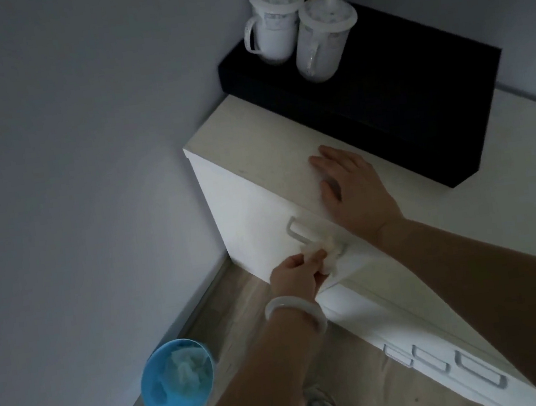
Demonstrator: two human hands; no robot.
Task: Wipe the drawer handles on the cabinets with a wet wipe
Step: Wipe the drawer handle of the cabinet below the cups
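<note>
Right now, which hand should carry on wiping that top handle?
Left. The left hand already pinches the wet wipe against the top drawer handle. The right hand lies flat on the cabinet top, holding nothing, likely bracing.

Counts in the head view

Two lidded cups (300, 33) at 12 o'clock, one black box (398, 90), one blue bin (177, 380) at 7 o'clock, four drawer handles (301, 232), two hands (354, 184), one wipe (324, 251), one bracelet (294, 311).
</note>
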